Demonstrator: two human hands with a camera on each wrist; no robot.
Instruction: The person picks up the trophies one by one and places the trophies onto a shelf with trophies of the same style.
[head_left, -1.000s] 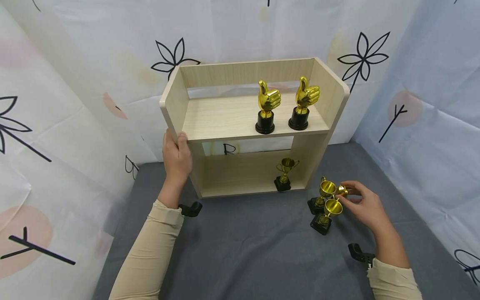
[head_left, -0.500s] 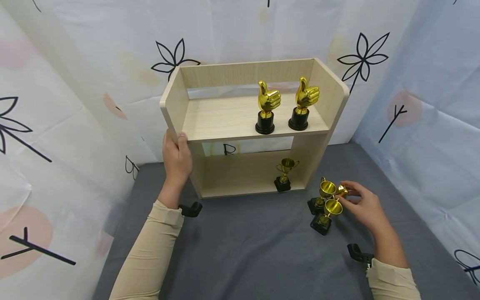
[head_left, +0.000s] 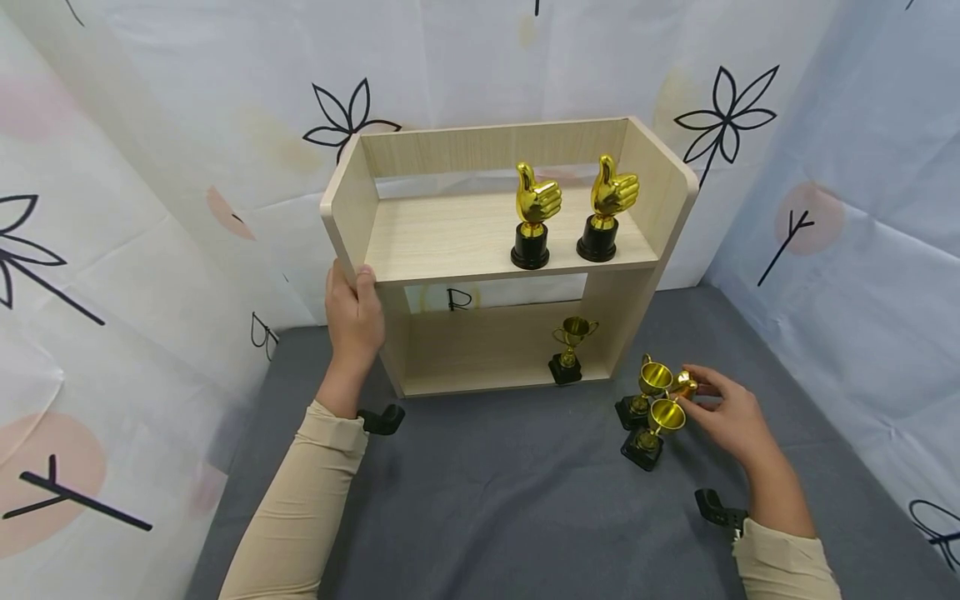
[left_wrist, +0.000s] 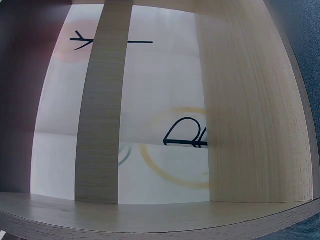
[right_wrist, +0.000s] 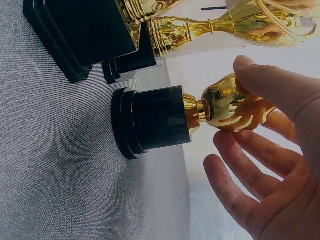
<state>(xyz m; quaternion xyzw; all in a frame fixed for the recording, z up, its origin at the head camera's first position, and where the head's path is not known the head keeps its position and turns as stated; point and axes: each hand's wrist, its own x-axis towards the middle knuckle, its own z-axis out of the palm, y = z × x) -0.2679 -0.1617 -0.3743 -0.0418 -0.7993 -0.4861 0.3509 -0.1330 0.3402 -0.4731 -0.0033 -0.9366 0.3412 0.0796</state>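
Observation:
My left hand (head_left: 356,317) grips the left side panel of a pale wooden two-tier shelf (head_left: 450,275), its thumb on the front edge. At the right, my right hand (head_left: 731,412) holds a gold thumbs-up trophy (right_wrist: 232,107) by its top, between thumb and fingers. This trophy's round black base (right_wrist: 155,120) stands upright on the grey cloth, as the right wrist view shows. Beside it stand two gold cup trophies, a rear one (head_left: 656,379) and a front one (head_left: 666,415), both on square black bases. The left wrist view looks into the shelf (left_wrist: 255,110), without the left hand.
On the upper shelf board stand two thumbs-up trophies, one nearer the middle (head_left: 537,204) and one at the right (head_left: 613,193). A cup trophy (head_left: 573,333) is on the lower board, near the right panel. Grey cloth (head_left: 510,500) covers the table; printed fabric (head_left: 480,67) hangs behind.

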